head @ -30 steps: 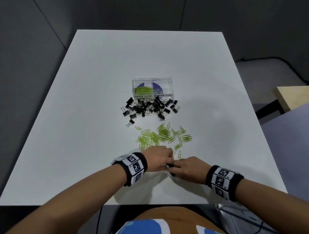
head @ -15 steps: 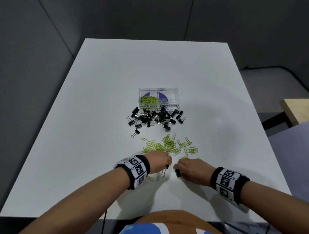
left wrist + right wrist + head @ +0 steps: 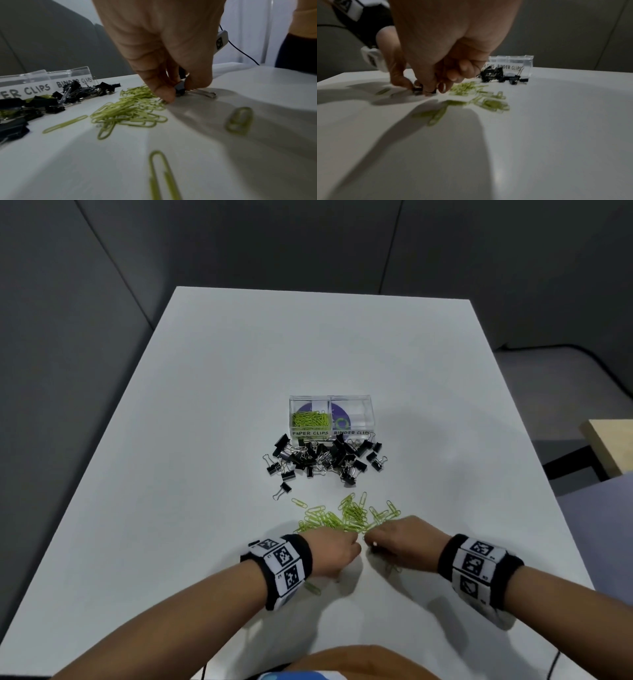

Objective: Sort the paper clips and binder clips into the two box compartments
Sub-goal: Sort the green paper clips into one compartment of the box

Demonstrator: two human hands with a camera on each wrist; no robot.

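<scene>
A clear two-compartment box (image 3: 330, 398) stands mid-table. Its left side, marked PAPER CLIPS, holds green paper clips (image 3: 310, 419); no clips show in the right side, marked BINDER CLIPS (image 3: 358, 421). Black binder clips (image 3: 325, 457) are heaped in front of it. Nearer me is a spread of green paper clips (image 3: 346, 517). My left hand (image 3: 352, 547) (image 3: 179, 90) pinches a black binder clip (image 3: 180, 85) at the spread's near edge. My right hand (image 3: 371, 544) (image 3: 415, 86), fingers curled, pinches a black binder clip (image 3: 417, 88) close by; that view is blurred.
Stray paper clips lie by my left wrist (image 3: 312, 588) and under my right hand (image 3: 392, 568). The white table (image 3: 205, 440) ends close behind my wrists. Grey partitions stand to the left and behind it. A wooden surface (image 3: 609, 446) sits off the right edge.
My hands were joined over a black clip, then parted. Both have slid forward to the near edge of the green spread. The head view has tilted, so the box sits lower in frame.
</scene>
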